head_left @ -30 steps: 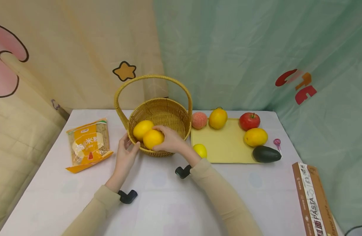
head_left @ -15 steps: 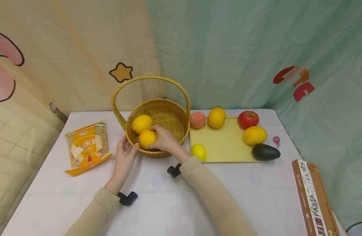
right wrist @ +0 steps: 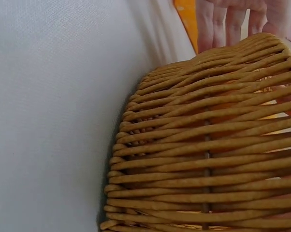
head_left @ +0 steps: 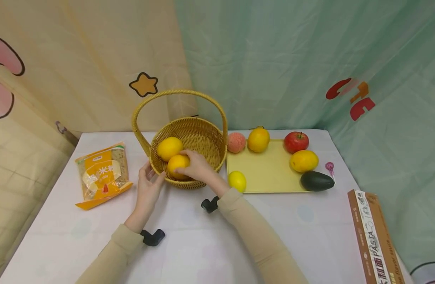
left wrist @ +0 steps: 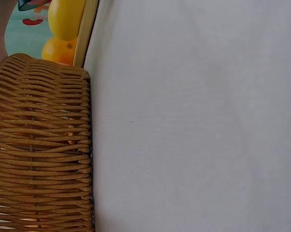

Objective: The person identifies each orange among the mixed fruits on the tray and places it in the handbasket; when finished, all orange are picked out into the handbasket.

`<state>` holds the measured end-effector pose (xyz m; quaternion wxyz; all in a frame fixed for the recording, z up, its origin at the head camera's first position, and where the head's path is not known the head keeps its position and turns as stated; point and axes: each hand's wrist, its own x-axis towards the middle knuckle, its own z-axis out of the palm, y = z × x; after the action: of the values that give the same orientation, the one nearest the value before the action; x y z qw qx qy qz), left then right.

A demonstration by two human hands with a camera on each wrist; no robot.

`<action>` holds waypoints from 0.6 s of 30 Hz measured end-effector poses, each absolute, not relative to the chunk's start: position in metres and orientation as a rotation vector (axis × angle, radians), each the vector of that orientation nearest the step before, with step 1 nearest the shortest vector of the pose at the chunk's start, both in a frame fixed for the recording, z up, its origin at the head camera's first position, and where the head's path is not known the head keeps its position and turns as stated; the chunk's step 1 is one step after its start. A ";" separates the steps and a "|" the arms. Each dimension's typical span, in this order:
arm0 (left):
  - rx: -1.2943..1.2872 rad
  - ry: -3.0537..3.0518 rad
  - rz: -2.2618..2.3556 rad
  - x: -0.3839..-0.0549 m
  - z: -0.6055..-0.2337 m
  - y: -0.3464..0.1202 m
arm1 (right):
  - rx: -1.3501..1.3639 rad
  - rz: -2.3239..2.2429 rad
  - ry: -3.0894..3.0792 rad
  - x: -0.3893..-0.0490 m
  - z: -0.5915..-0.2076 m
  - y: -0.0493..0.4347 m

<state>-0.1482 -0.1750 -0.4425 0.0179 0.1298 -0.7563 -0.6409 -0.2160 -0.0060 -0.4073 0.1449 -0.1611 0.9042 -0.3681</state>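
Note:
A round wicker basket (head_left: 203, 140) with a tall arched handle stands at the back of the table. My left hand (head_left: 147, 197) holds its near left side, thumb at the rim and fingers against the outer wall. Inside the basket, my right hand (head_left: 199, 170) grips an orange (head_left: 177, 165) between thumb and fingers. Touching or just behind it lies a yellow oval fruit (head_left: 170, 148). Both wrist views mostly show the woven wall (left wrist: 39, 145) up close; the left hand's fingers (right wrist: 235, 21) appear beyond it in the right wrist view.
Right of the basket lies a yellow tray (head_left: 267, 173) with a lemon (head_left: 237, 181), a pink ball (head_left: 236, 142), another orange (head_left: 258, 140), an apple (head_left: 296, 142), a mango-like fruit (head_left: 304, 161) and an avocado (head_left: 316, 181). A lollipop (head_left: 329, 166), pasta box (head_left: 375, 236) and food bag (head_left: 104, 173) lie around.
My right hand has lowered the orange from near the basket's front rim deeper inside, beside the yellow oval fruit. My left hand stays at the basket; the head view has shifted slightly.

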 end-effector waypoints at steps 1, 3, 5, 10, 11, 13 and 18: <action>0.406 -2.352 -1.990 -0.148 -0.442 -0.175 | -0.469 -1.073 2.610 -0.215 -0.406 -0.004; 0.407 -2.349 -1.988 -0.147 -0.442 -0.175 | -0.488 -1.107 2.626 -0.214 -0.403 0.000; 0.409 -2.344 -1.993 -0.146 -0.442 -0.174 | -0.505 -1.170 2.633 -0.213 -0.398 0.007; 0.442 -2.328 -2.012 -0.143 -0.442 -0.172 | -0.524 -1.387 2.610 -0.209 -0.384 0.029; 0.447 -2.327 -2.014 -0.142 -0.442 -0.171 | -0.514 -1.434 2.601 -0.208 -0.381 0.034; 0.451 -2.321 -2.019 -0.141 -0.441 -0.170 | -0.490 -1.525 2.585 -0.208 -0.375 0.046; 0.466 -2.336 -2.012 -0.140 -0.441 -0.169 | -0.402 -1.675 2.616 -0.210 -0.367 0.083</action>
<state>-0.1399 -0.1686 -0.4410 0.0120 0.1494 -0.7491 -0.6452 -0.2096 0.0830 -0.3674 0.0049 -0.1282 0.8351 -0.5349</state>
